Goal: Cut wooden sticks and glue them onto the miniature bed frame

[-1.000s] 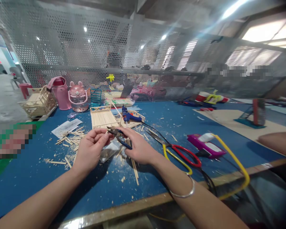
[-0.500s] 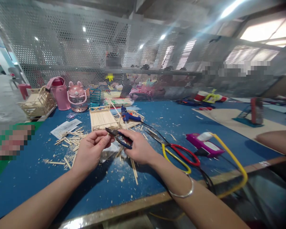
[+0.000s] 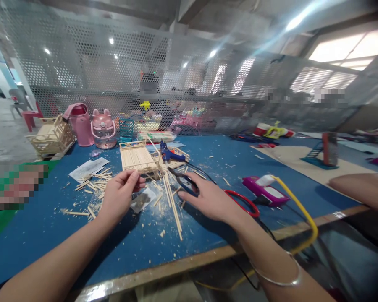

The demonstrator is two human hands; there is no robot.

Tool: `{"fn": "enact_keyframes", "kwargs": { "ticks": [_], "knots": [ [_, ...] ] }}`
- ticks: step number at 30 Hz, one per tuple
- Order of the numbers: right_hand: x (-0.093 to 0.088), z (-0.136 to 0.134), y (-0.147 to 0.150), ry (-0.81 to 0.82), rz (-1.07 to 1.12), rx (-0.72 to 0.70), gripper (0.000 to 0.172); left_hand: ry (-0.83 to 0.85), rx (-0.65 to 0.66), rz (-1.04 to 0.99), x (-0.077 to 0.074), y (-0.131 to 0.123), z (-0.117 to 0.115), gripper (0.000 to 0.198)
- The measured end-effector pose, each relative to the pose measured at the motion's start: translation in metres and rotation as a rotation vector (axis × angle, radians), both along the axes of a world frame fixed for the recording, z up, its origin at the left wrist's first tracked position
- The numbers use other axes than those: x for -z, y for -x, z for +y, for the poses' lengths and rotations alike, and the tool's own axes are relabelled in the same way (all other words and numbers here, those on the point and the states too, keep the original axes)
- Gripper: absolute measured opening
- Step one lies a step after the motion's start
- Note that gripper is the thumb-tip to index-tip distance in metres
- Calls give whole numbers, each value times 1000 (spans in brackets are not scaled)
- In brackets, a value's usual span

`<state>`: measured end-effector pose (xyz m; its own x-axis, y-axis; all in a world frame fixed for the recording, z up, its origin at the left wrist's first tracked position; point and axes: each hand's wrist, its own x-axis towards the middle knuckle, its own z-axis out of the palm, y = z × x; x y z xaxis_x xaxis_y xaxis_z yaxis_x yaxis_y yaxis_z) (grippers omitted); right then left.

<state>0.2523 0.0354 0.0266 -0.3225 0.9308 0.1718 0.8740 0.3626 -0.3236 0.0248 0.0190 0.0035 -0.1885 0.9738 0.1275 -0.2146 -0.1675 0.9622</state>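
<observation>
My left hand (image 3: 121, 191) is pinched closed in front of a small wooden stick model (image 3: 135, 156); whatever its fingertips hold is too small to make out. To its right, my right hand (image 3: 208, 195) grips dark-handled pliers (image 3: 187, 183), their jaws pointing up and left. Between the hands lie long thin wooden sticks (image 3: 175, 212) and a small clear plastic piece (image 3: 143, 199). A blue glue gun (image 3: 171, 153) rests behind the pliers. Short cut sticks (image 3: 94, 184) are piled left of my left hand.
Pink flask (image 3: 82, 128) and pink-lidded bottle (image 3: 103, 130) stand at the back left, beside another wooden model (image 3: 52, 136). Red-handled scissors (image 3: 244, 201) lie partly under my right arm. A purple device (image 3: 266, 192) sits further right. Another person's forearm (image 3: 359, 186) rests at the right edge.
My right hand has moved right with the pliers, away from my left hand. The scissors are now more covered by my right arm. My left hand stays nearly in place.
</observation>
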Motion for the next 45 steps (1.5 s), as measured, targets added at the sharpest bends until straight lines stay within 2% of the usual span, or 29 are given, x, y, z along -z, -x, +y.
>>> {"fn": "enact_keyframes", "kwargs": {
  "ticks": [5,8,11,13,15,17,20,24,29,33,37,40,42,45],
  "knots": [
    [16,6,-9,-5,-263,39,65,-61,-125,-32,0,1,0,38],
    [22,7,-1,-15,-313,33,66,-64,-157,-29,-1,3,1,40],
    [20,5,3,-42,-312,7,73,-63,-138,-4,0,4,2,41],
    [15,4,-4,-57,-285,18,64,-56,-116,12,0,4,1,40],
    [10,5,-18,-54,-331,121,47,-53,-95,31,0,3,1,40],
    [8,7,-38,3,-520,279,41,-60,-72,47,0,2,0,39],
    [9,10,-65,100,-584,296,38,-66,-44,58,-1,1,-1,38],
    [7,9,-76,158,-485,257,50,-75,-44,57,-2,1,-1,37],
    [-3,4,-67,228,-400,360,63,-52,-70,61,-2,2,0,38],
    [-4,-5,-67,213,-366,386,67,-55,-72,48,-2,2,1,39],
    [-12,-16,-78,144,-370,437,56,-51,-57,35,0,2,2,38],
    [-21,-22,-80,11,-317,474,43,-47,-36,16,0,2,1,35],
    [-25,-21,-73,-90,-176,417,42,-50,-14,3,0,1,-1,32],
    [-25,-11,-46,-128,194,125,44,-57,22,19,-3,0,-4,29]
  ]
}}
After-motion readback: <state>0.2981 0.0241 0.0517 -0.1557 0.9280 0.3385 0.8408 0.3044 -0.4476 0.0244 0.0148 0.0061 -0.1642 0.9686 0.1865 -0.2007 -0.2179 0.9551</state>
